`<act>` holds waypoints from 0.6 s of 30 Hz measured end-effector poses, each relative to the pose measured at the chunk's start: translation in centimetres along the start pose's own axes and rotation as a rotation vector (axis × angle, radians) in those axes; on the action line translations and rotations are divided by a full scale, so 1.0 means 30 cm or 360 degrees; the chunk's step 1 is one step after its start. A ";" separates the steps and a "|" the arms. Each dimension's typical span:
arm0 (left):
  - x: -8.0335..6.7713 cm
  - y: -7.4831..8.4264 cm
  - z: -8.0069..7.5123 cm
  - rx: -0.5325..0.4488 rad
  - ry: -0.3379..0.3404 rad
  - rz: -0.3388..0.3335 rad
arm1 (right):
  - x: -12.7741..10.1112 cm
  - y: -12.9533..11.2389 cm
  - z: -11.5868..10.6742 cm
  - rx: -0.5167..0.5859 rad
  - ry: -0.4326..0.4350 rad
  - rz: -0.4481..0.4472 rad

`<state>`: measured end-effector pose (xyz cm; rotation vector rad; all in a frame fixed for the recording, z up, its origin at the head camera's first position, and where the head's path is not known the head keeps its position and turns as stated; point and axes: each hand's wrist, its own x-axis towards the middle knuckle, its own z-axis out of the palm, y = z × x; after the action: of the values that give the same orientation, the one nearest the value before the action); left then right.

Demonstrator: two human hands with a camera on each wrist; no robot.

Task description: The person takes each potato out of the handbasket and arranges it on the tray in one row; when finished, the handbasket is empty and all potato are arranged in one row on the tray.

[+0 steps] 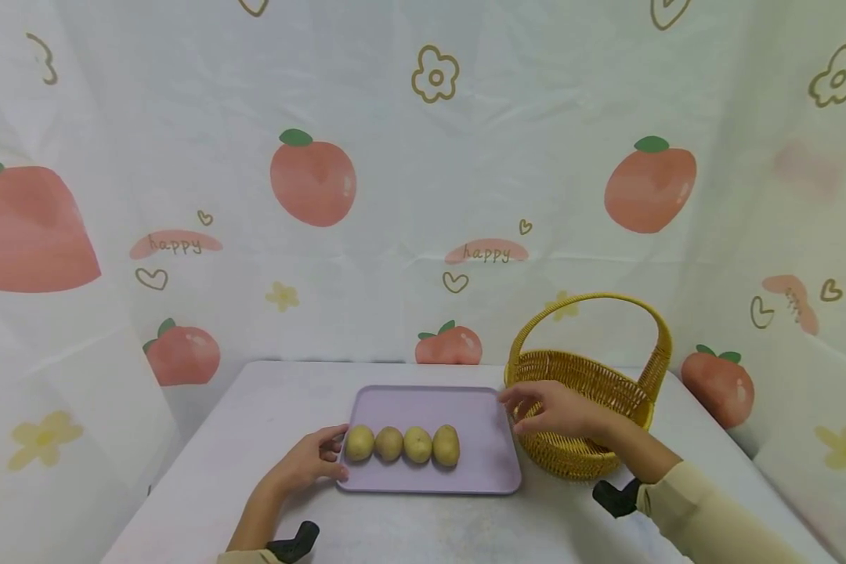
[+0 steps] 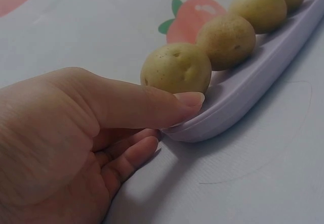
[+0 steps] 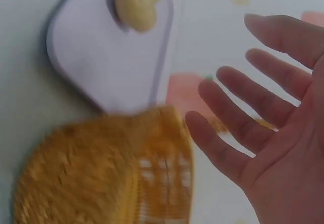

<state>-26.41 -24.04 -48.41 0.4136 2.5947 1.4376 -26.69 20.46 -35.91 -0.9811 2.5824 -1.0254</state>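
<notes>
A pale purple tray [image 1: 481, 458] lies on the table, with several potatoes [image 1: 417, 445] in a row across its left and middle part. My left hand [image 1: 309, 460] grips the tray's left end. In the left wrist view, the thumb [image 2: 174, 105] lies over the rim beside the nearest potato [image 2: 177, 68], and the other fingers are bent below, partly hidden. Close to the tray's right edge, in front of the basket, my right hand [image 1: 557, 409] holds nothing. The right wrist view shows its fingers [image 3: 255, 95] spread and loosely extended.
A yellow woven basket [image 1: 571, 462] with a tall arched handle stands just right of the tray, partly behind the right hand and forearm. A white cloth backdrop [image 1: 395, 298] printed with fruit and flowers rises behind and beside the white table [image 1: 423, 529].
</notes>
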 end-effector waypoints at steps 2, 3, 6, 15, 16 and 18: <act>0.000 0.002 0.000 0.0003 -0.0004 0.0005 | -0.017 0.014 -0.034 -0.0019 0.0000 0.0023; 0.000 0.003 0.000 0.0006 -0.0007 0.0003 | -0.024 0.023 -0.050 -0.0028 0.0000 0.0037; -0.002 0.004 -0.002 0.0006 -0.0007 -0.0002 | -0.037 0.058 -0.089 -0.0069 0.0003 0.0087; 0.000 -0.003 -0.001 0.0006 0.0001 0.0007 | -0.094 0.195 -0.145 -0.0048 0.0088 0.0333; 0.000 -0.002 -0.001 0.0001 0.0000 0.0006 | -0.101 0.207 -0.149 -0.0023 0.0090 0.0347; 0.000 -0.001 -0.002 -0.0003 -0.0002 0.0002 | -0.116 0.227 -0.155 0.0037 0.0093 0.0382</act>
<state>-26.41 -24.09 -48.40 0.4160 2.5925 1.4399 -29.37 28.89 -37.23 -0.6243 2.6469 -1.0297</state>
